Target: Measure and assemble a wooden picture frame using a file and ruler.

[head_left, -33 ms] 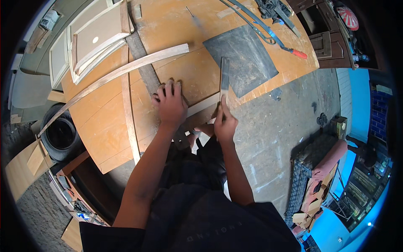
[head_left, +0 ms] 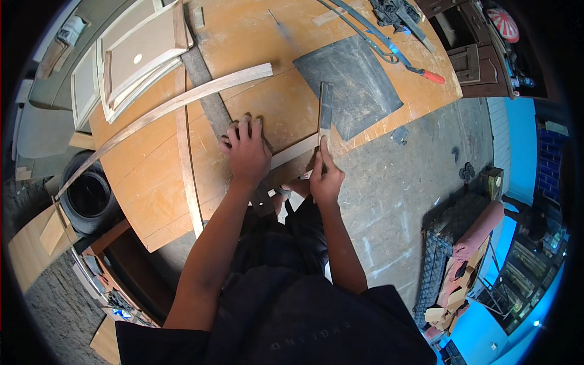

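My left hand lies with fingers apart over a long grey, weathered board on the orange worktable. My right hand grips a narrow, flat metal-looking bar, index finger along it. The bar points away from me, its far end over a dark, scuffed square sheet. Between my hands a pale strip of wood runs along the near edge. A long bent wooden strip crosses the left half, over a straighter strip.
Pale framed panels are stacked at back left. A red-handled tool and a dark crumpled bundle lie at back right. A tyre stands left of the table. Concrete floor and a padded pile are to the right.
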A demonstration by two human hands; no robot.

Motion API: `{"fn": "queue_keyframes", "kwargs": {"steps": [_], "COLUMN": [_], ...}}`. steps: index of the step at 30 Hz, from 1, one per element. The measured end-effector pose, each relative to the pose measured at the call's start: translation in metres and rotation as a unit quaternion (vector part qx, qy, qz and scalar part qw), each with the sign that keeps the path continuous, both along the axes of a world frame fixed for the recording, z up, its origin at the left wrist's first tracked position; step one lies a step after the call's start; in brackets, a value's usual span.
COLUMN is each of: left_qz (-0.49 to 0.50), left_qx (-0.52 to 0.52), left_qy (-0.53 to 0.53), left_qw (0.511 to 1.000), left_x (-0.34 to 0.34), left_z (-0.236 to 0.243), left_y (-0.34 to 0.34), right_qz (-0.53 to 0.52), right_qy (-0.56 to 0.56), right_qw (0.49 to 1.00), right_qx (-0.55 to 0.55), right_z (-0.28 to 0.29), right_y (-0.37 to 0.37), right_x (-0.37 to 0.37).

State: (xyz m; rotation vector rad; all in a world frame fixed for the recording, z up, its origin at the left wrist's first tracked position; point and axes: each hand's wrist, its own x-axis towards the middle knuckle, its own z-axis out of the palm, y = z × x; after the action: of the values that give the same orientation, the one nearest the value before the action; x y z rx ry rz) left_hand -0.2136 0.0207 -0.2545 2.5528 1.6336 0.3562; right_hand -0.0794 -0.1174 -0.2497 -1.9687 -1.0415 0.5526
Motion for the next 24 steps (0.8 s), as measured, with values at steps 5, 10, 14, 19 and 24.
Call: {"fn": "queue_keyframes", "kwargs": {"steps": [5,10,14,19,24], "left_qz": [0.004,-0.007,-0.001,-0.003,0.000], "left_qx": [0.001,-0.008,0.001,0.004,-0.012], "left_qy": [0.008,0.000,0.002,0.006,0.003], "left_qw": [1.000,1.000,1.000,1.000,1.000], "left_x": [-0.001,0.005,0.000,0.001,0.000], "left_z": [-0.002,0.002,-0.002,0.000,0.000], "left_y": [-0.003,-0.003,0.000,-0.001,-0.001], "right_qz": [0.066,-0.013,0.003,0.063,-0.080], "right_qy": [-0.062,-0.039,-0.044,-0.068,0.081], "right_qw": [0.996,0.999,0.999,0.996,0.991], "right_qx": [-0.006,-0.027,0.031,0.010,-0.070], "right_z": [-0.020,-0.003,-0.011,-0.013,0.020], "right_y": [-0.080,-0.008,-0.023,-0.073,0.020], "right_x": [-0.035,0.011,-0.002,-0.020,0.016]}}
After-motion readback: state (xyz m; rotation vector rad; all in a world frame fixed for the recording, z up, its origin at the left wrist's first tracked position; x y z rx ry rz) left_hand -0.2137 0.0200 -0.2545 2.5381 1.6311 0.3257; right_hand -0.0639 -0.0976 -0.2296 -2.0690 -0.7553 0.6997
